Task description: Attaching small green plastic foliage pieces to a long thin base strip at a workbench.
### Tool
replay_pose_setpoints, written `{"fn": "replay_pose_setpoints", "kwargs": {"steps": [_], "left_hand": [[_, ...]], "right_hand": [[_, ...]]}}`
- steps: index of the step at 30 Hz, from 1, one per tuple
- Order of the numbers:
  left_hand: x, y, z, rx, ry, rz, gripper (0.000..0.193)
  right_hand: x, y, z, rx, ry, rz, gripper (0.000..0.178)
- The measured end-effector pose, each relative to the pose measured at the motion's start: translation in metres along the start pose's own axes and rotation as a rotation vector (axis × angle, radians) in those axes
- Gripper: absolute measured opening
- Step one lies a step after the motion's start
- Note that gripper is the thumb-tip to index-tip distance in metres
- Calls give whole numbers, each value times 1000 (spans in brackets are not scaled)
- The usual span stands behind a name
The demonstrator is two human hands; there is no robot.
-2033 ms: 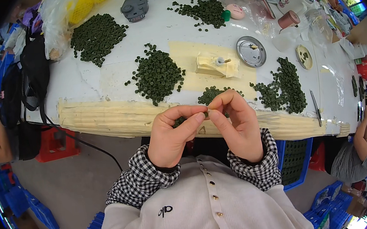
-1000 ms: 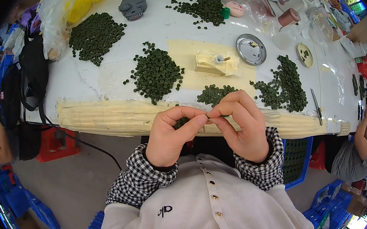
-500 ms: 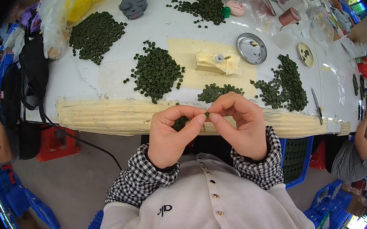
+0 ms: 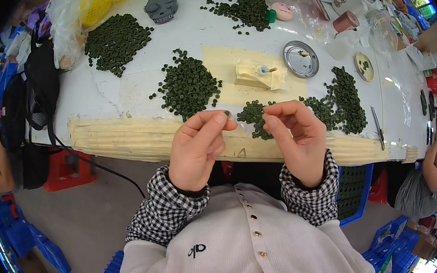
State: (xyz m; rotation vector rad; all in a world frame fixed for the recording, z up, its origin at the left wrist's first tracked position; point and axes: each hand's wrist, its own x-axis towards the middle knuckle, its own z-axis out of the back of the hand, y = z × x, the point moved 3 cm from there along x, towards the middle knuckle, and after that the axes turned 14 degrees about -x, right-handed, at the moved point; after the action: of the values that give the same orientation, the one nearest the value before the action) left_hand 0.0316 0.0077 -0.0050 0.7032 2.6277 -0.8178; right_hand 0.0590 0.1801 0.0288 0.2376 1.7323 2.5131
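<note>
The left hand (image 4: 194,152) is closed in a pinch, with a small green part (image 4: 227,113) at the tips of its thumb and forefinger. The part is held over the front of the surface (image 4: 134,94) and appears between the central heap of green parts (image 4: 190,83) and the small front heap (image 4: 251,114). The part is too small and too covered by the fingers to establish its long axis or which way it points.

The right hand (image 4: 301,141) is apart from the left, its thumb and forefinger bent toward each other with a narrow opening; whether anything sits between them cannot be told. Its fingertips point toward the left hand and appear just beside the small front heap.

Beyond the hands is a tape-wrapped block (image 4: 255,78), long axis roughly left to right, its thin pin (image 4: 272,69) pointing right. A round metal dish (image 4: 299,64) lies just right of it. Near the right heap (image 4: 347,102), a slender metal tool (image 4: 377,127) lies lengthwise, roughly fore and aft.
</note>
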Motion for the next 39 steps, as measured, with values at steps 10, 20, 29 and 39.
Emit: {"fn": "replay_pose_setpoints", "kwargs": {"steps": [10, 20, 29, 39], "left_hand": [[6, -26, 3, -272, -78, -67, 21], [-1, -22, 11, -308, 51, 17, 27], [-7, -17, -1, -187, 57, 51, 29], [-10, -2, -13, -123, 74, 176, 28]], "right_hand": [[7, -1, -6, -691, -24, 344, 10], [15, -4, -29, -915, 27, 439, 16], [14, -5, -31, -961, 9, 448, 17], [-1, 5, -10, -452, -100, 313, 11]]}}
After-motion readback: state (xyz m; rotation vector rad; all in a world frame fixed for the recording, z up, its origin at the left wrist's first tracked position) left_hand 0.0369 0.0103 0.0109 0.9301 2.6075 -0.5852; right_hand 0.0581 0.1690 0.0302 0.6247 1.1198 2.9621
